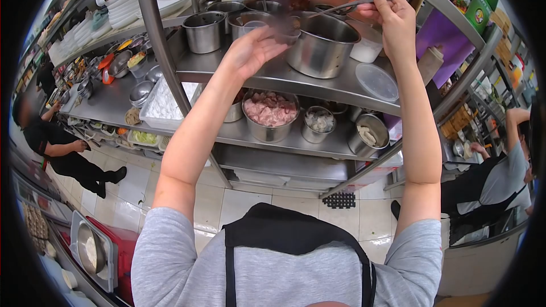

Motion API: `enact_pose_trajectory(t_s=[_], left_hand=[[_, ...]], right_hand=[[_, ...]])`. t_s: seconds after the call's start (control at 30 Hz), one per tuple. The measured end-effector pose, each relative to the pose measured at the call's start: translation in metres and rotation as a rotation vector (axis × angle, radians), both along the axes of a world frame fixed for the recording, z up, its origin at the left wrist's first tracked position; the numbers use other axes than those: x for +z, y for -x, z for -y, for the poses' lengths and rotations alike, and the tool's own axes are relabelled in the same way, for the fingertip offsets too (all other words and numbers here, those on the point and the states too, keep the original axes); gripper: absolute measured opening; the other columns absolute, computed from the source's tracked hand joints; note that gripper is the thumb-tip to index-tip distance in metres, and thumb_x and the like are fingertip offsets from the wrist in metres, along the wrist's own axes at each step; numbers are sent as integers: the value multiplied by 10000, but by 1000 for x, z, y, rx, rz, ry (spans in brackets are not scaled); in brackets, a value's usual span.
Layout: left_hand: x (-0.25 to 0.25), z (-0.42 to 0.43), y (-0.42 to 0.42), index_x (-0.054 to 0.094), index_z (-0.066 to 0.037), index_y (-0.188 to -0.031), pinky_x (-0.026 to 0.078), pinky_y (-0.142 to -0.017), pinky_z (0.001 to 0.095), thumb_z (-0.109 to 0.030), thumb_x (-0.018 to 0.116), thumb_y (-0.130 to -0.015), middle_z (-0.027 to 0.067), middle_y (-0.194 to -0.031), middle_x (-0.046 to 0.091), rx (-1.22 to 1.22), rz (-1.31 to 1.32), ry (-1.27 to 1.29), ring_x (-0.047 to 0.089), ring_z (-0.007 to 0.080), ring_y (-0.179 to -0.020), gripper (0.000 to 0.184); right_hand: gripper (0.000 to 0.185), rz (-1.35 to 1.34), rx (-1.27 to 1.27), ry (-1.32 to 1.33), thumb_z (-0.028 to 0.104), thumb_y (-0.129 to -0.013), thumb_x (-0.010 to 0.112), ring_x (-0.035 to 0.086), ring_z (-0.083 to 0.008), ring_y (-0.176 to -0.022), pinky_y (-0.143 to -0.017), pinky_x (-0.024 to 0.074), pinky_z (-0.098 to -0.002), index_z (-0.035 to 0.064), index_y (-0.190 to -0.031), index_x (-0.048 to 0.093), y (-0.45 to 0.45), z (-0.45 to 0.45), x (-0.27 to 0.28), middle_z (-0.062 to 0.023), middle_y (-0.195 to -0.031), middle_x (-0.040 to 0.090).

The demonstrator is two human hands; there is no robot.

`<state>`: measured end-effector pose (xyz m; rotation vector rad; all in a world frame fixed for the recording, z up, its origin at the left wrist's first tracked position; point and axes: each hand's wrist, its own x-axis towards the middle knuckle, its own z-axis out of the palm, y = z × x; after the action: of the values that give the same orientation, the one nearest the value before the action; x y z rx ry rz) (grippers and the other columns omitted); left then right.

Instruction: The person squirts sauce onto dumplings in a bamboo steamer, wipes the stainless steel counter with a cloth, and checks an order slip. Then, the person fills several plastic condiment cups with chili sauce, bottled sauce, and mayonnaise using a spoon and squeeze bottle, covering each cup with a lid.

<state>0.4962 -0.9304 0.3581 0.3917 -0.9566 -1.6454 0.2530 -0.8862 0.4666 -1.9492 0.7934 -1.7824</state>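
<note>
On the left, the person's left hand [256, 51] is partly open, palm up, beside a clear plastic container [293, 35]; blur hides whether the fingers grip it. It looks light and flexible, best cradled underneath. Right of it, a steel pot [321, 57] stands on the shelf [190, 65]. Over the pot's far rim slants a long-handled spoon [335, 9], likely light, stiff and perhaps slippery; the right hand [387, 14] pinches its handle end, a sensible hold.
</note>
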Motion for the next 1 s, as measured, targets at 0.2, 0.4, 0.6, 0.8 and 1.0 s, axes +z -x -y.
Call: enact_pose_trajectory(t_s=[0.2, 0.4, 0.6, 0.8, 1.0], left_hand=[[2, -2, 1, 305, 150, -1222, 425, -936, 378, -198, 441, -901, 324, -1270, 303, 39, 12, -22, 435, 388, -1128, 493], [4, -4, 1, 313, 144, -1216, 455, -906, 368, -196, 430, -906, 311, -1229, 358, -22, 17, 29, 471, 379, -1089, 474], [5, -7, 2, 312, 142, -1217, 466, -892, 363, -197, 426, -908, 311, -1211, 374, -20, 10, 14, 478, 376, -1081, 473], [-9, -5, -1, 298, 138, -1231, 433, -934, 364, -192, 426, -908, 307, -1230, 364, -37, -10, -18, 457, 379, -1104, 480], [-32, -30, 18, 326, 111, -1230, 438, -921, 376, -144, 416, -905, 265, -1189, 440, -255, 12, -68, 512, 330, -1052, 423]], right_hand=[[177, 30, 15, -1, 97, -892, 473, 598, -118, -731, -667, 493, -213, -27, -1001, 536, 4, 3, -2, -143, -918, 619], [212, 262, 28, -123, 110, -875, 496, 602, -146, -752, -701, 500, -229, -55, -1005, 520, 20, 14, -8, -168, -932, 610], [218, 530, 106, -213, 75, -854, 490, 607, -222, -798, -688, 519, -272, -99, -987, 488, 48, 39, -26, -185, -902, 592], [191, 411, -13, -208, 71, -863, 481, 615, -229, -768, -708, 523, -284, -84, -972, 503, 60, 63, -53, -193, -899, 589], [402, 275, -236, -142, 127, -820, 589, 611, -194, -795, -689, 499, -250, -51, -1143, 430, 58, 32, -76, -167, -1022, 557]])
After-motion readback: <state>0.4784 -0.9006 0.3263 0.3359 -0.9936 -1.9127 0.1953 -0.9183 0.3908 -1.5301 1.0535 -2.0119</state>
